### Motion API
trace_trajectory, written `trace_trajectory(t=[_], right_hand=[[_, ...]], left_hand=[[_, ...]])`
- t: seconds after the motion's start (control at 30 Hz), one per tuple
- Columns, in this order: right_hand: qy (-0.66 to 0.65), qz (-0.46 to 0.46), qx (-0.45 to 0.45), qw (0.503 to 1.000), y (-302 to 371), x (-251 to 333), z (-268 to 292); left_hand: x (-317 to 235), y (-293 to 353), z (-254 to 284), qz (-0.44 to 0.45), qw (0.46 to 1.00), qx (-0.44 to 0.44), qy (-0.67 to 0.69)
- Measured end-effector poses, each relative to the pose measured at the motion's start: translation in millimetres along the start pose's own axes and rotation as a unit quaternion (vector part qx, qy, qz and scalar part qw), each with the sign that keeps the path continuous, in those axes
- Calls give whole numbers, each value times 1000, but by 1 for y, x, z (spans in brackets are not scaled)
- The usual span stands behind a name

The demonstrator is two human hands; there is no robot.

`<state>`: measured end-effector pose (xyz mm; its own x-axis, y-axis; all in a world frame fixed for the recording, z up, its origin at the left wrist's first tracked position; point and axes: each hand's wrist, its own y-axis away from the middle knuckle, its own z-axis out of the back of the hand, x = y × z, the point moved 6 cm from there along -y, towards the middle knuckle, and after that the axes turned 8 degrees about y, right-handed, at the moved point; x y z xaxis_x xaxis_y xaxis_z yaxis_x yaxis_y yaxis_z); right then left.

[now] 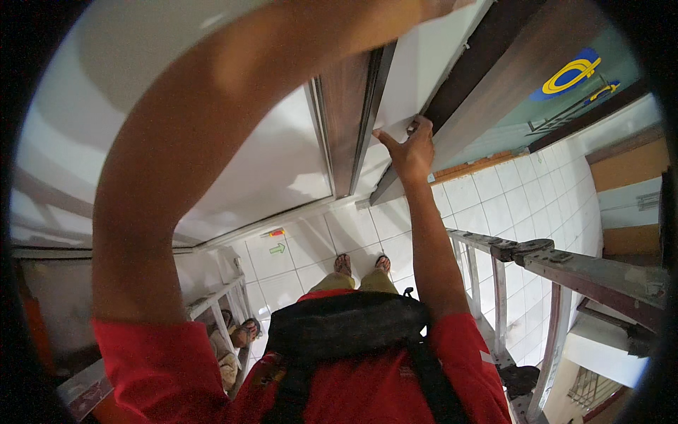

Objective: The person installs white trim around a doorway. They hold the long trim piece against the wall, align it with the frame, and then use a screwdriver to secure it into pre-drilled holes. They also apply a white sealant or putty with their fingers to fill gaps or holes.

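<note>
My left arm reaches up across the view, and only a sliver of my left hand (448, 7) shows at the top edge; its fingers are hidden. My right hand (413, 152) is raised at a narrow white panel (417, 71) between dark wood-look frames. Its thumb stretches toward the dark strip (361, 134) on the left, while the other fingers bend near the dark brown frame (459, 78) on the right. Thumb and fingers are apart. A small dark fitting or gap lies at these fingertips, too small to make out.
An aluminium ladder (586, 272) stands close on my right. Another ladder (222, 300) is at lower left, with a person's foot (247, 332) beside it. White floor tiles (353, 226) lie below, bearing a green arrow sticker (277, 249). A glass panel (551, 106) is at upper right.
</note>
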<state>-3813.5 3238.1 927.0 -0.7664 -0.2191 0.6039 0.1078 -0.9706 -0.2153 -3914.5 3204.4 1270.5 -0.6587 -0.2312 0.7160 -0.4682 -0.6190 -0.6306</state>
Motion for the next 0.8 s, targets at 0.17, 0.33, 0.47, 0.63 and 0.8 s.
trace_trajectory(t=[0.17, 0.33, 0.47, 0.63, 0.8], right_hand=[[12, -45, 84, 995, -4, -30, -56], [94, 84, 105, 986, -4, -127, -135], [76, 6, 325, 943, 19, -158, -185], [57, 65, 295, 952, 62, -242, -268], [-10, 9, 323, 946, 84, -292, -355]], left_hand=[[-42, 40, -34, 4, 998, 54, 24], [-84, 72, -46, -13, 996, 85, 11], [-110, 116, -60, -19, 990, 133, 53], [-182, 160, -116, 8, 994, -34, 101], [-267, 224, -161, 34, 985, -129, 110]])
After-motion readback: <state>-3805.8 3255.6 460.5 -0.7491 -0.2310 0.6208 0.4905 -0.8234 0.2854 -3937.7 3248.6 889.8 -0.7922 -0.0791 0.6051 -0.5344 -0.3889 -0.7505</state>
